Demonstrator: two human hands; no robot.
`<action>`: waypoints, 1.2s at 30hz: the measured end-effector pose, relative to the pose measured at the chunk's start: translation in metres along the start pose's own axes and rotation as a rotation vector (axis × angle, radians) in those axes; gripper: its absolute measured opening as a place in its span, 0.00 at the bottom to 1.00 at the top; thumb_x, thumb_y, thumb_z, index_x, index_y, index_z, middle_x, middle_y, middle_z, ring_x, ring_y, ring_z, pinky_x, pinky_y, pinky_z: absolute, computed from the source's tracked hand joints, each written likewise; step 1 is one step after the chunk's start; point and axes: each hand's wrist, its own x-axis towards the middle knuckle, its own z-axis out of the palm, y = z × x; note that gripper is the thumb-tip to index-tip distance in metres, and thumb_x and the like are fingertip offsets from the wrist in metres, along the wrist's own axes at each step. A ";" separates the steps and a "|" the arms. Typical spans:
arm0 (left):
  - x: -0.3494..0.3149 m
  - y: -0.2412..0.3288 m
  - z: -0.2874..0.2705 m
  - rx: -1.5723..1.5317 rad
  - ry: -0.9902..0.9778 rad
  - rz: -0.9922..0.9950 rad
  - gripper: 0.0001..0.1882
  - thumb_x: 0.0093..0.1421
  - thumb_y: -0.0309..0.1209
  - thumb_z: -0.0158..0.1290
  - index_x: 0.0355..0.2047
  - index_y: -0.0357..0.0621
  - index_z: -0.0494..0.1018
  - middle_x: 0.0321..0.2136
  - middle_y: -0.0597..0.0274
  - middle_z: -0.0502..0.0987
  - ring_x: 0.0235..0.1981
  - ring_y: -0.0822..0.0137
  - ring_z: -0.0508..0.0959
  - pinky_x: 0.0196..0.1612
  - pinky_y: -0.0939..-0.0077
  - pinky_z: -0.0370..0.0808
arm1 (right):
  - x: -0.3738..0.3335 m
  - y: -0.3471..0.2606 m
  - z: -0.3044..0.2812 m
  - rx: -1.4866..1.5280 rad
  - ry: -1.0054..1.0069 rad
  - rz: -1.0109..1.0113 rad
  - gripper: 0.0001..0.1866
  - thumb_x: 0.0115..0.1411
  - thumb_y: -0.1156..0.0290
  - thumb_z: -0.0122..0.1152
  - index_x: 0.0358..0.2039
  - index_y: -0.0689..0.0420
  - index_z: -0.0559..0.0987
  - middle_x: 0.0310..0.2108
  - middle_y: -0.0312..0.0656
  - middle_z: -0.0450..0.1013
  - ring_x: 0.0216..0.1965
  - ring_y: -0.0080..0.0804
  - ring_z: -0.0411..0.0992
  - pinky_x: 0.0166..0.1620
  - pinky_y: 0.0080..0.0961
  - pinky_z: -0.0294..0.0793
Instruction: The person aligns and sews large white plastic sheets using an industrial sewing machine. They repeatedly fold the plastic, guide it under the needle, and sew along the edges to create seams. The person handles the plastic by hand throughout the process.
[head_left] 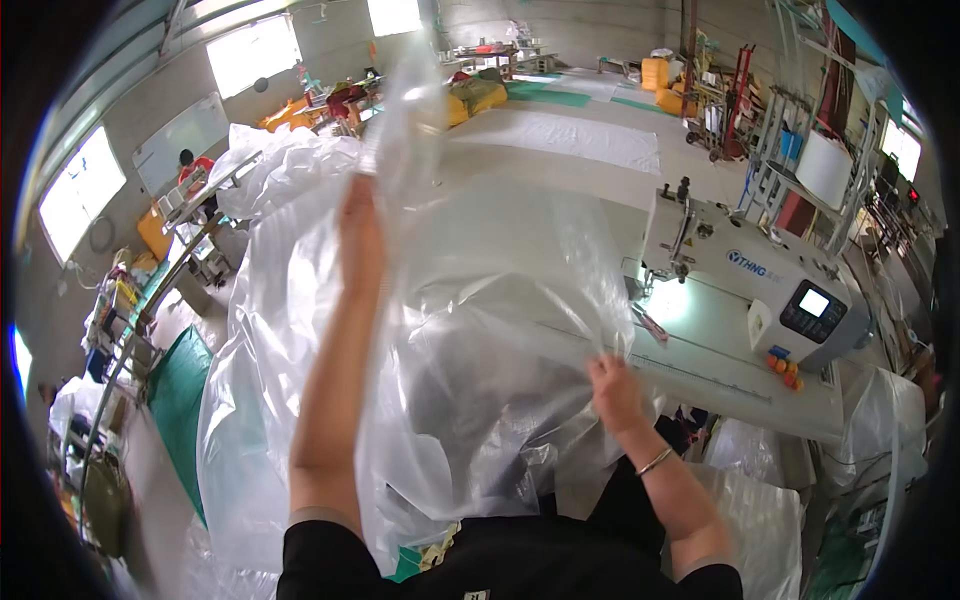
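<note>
The person's left hand (362, 235) is raised high in front of the body, blurred, with a large, clear, crinkled plastic sheet (275, 320) right at its fingertips; I cannot tell how far its fingers are closed or whether they grip the film. The right hand (615, 393) is lower, near the front edge of the pale, smooth sewing table (735, 395), its fingers curled closed on the sheet's right edge. A thin, silvery bracelet (655, 461) circles the right wrist.

The sheet spreads in loose folds between and below both forearms, covering the left part of the table and hanging over the front of the body.

To the right of the sheet, a white, boxy industrial sewing machine (755, 262) stands on the table, its lamp lighting the surface under the needle area. A small pair of slim thread snips (650, 322) lies just in front of that lit patch. Small, round orange objects (785, 372) sit at the base of the machine, below its dark control panel (813, 311)
</note>
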 end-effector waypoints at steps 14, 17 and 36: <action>-0.171 0.222 0.106 -0.271 -1.193 0.104 0.20 0.64 0.37 0.49 0.55 0.48 0.71 0.61 0.64 0.67 0.66 0.56 0.57 0.64 0.40 0.48 | -0.050 0.016 -0.101 0.632 -0.187 0.224 0.09 0.56 0.64 0.62 0.35 0.52 0.80 0.29 0.43 0.77 0.32 0.43 0.77 0.35 0.34 0.76; -0.166 0.210 0.124 -0.355 -1.155 0.052 0.22 0.63 0.41 0.51 0.55 0.46 0.70 0.60 0.59 0.66 0.61 0.55 0.65 0.59 0.49 0.62 | -0.011 0.092 -0.082 0.179 0.130 0.468 0.07 0.54 0.71 0.61 0.34 0.57 0.80 0.32 0.44 0.76 0.37 0.42 0.76 0.38 0.35 0.76; -0.107 0.231 0.206 -0.744 -1.245 -0.179 0.07 0.58 0.28 0.56 0.30 0.37 0.72 0.25 0.63 0.76 0.31 0.69 0.76 0.40 0.72 0.72 | -0.037 -0.001 -0.060 1.016 -0.079 0.517 0.22 0.54 0.66 0.68 0.46 0.64 0.75 0.37 0.49 0.76 0.26 0.41 0.75 0.33 0.32 0.74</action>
